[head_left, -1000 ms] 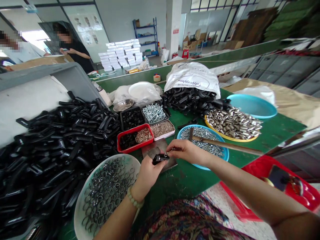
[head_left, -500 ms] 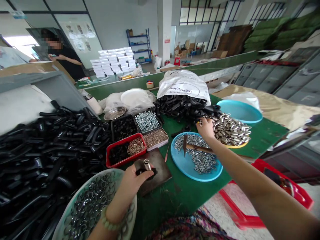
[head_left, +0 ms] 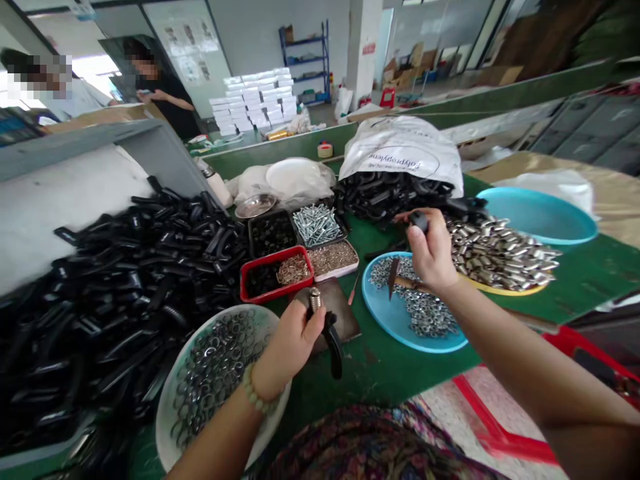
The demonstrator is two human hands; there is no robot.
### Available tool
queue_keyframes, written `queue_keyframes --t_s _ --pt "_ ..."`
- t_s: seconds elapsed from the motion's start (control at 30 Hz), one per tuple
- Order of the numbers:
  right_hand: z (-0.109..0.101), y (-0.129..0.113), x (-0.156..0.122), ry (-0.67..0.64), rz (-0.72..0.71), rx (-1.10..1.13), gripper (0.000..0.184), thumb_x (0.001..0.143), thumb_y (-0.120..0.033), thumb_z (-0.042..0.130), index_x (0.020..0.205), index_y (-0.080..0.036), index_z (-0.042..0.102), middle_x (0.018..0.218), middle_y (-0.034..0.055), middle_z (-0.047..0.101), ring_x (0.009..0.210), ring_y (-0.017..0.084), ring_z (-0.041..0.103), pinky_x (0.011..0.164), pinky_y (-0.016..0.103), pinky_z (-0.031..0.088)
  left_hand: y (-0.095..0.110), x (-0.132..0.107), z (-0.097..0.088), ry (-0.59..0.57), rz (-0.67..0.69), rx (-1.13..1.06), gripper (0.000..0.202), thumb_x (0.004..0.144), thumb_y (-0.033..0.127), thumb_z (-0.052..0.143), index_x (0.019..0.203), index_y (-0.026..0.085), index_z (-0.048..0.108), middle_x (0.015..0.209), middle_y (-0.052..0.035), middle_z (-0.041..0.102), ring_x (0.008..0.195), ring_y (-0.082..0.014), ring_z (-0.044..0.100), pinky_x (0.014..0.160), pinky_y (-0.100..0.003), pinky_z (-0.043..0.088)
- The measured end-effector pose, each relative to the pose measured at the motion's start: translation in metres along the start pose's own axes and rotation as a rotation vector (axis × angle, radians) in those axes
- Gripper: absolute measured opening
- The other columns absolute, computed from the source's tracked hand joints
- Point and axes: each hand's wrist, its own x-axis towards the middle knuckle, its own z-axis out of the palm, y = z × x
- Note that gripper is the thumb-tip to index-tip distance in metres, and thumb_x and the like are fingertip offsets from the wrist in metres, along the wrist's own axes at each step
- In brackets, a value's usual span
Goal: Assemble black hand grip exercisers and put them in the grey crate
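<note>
Two parts are in your grip. Your left hand is closed around a black plastic handle that hangs below your fingers, and a silver threaded sleeve stands upright at its top end. Your right hand, which moments ago was reaching out with fingers spread at the edge of the sleeves, now pinches a small black piece at the fingertips, so both hands are occupied.

Under your left hand lies a dark board on the green tabletop, beside a white bowl of metal rings. Under your right hand sits a blue plate of hex nuts, with a hammer across it. Farther out are a yellow plate of sleeves, a red tray, and a large heap of black handles.
</note>
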Motion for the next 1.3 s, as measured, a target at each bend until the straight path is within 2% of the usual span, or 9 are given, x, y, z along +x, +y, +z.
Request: queue_keyframes --t_s 0.07,0.17,0.27,0.43,0.57,0.7,0.9,1.07,1.3 --pt "0.010 -0.046 -0.024 -0.257 0.166 0.300 0.031 0.094 -0.049 0.032 0.093 -0.022 0.048 0.088 0.0073 0.057 0.079 0.021 0.061 0.065 0.033 0.052 0.003 0.000 0.000 -0.069 -0.013 0.031 0.029 0.090 0.043 0.045 0.090 0.017 0.058 0.080 -0.0035 0.061 0.073 -0.0178 0.054 0.072 -0.030 0.043" --pt "0.031 -0.092 -0.056 -0.636 0.429 0.496 0.039 0.093 -0.054 0.033 0.078 -0.021 0.046 0.069 -0.0005 0.049 0.051 0.012 0.054 0.042 0.024 0.046 0.009 -0.004 -0.001 -0.118 0.000 0.042 0.028 0.091 0.042 0.046 0.098 0.018 0.058 0.089 -0.0041 0.065 0.080 -0.0186 0.058 0.076 -0.030 0.045" --pt "0.047 -0.108 -0.070 -0.716 0.570 0.561 0.042 0.091 -0.057 0.036 0.071 -0.020 0.043 0.060 -0.0049 0.040 0.039 0.008 0.046 0.031 0.021 0.038 0.010 -0.009 -0.005 -0.115 0.021 0.068 0.027 0.091 0.040 0.045 0.100 0.018 0.059 0.098 -0.0056 0.066 0.089 -0.0201 0.060 0.082 -0.031 0.045" --pt "0.054 -0.110 -0.066 -0.775 0.572 0.519 0.044 0.090 -0.056 0.037 0.066 -0.020 0.042 0.057 -0.0056 0.038 0.039 0.007 0.042 0.032 0.020 0.034 0.005 -0.013 -0.011 -0.150 0.053 0.243 0.031 0.093 0.041 0.040 0.094 0.018 0.061 0.091 -0.0067 0.068 0.084 -0.0200 0.062 0.077 -0.029 0.046" --pt "0.060 -0.114 -0.067 -0.765 0.516 0.440 0.042 0.090 -0.052 0.038 0.065 -0.019 0.044 0.057 -0.0045 0.041 0.044 0.007 0.040 0.038 0.020 0.033 0.001 -0.012 -0.009 -0.192 0.064 0.444 0.034 0.093 0.043 0.040 0.087 0.016 0.060 0.079 -0.0081 0.067 0.072 -0.0208 0.063 0.067 -0.029 0.045" --pt "0.070 -0.116 -0.077 -0.712 0.516 0.489 0.039 0.089 -0.050 0.040 0.068 -0.018 0.047 0.059 -0.0036 0.044 0.047 0.008 0.042 0.041 0.021 0.036 -0.002 -0.012 -0.004 -0.173 0.047 0.393 0.037 0.094 0.044 0.038 0.085 0.015 0.059 0.078 -0.0083 0.067 0.072 -0.0195 0.063 0.066 -0.028 0.045" --pt "0.085 -0.113 -0.097 -0.329 0.641 0.667 0.041 0.091 -0.054 0.033 0.068 -0.021 0.039 0.059 -0.0047 0.039 0.041 0.007 0.040 0.033 0.020 0.033 -0.006 -0.009 -0.005 -0.081 0.048 0.375 0.036 0.095 0.043 0.036 0.085 0.016 0.059 0.081 -0.0073 0.067 0.075 -0.0183 0.063 0.067 -0.027 0.044" --pt "0.085 -0.103 -0.095 -0.678 0.643 0.624 0.039 0.089 -0.054 0.039 0.068 -0.021 0.043 0.055 -0.0051 0.040 0.039 0.009 0.041 0.030 0.020 0.033 -0.012 -0.014 -0.007 -0.241 0.063 0.505 0.039 0.093 0.048 0.039 0.083 0.017 0.060 0.077 -0.0076 0.067 0.071 -0.0198 0.063 0.062 -0.028 0.042" --pt "0.068 -0.093 -0.087 -0.394 0.657 0.627 0.043 0.091 -0.057 0.034 0.069 -0.021 0.042 0.060 -0.0041 0.043 0.038 0.008 0.045 0.032 0.021 0.036 -0.018 -0.015 -0.018 -0.067 0.016 0.504 0.043 0.095 0.048 0.032 0.075 0.017 0.054 0.067 -0.0057 0.061 0.064 -0.0179 0.058 0.059 -0.028 0.039"
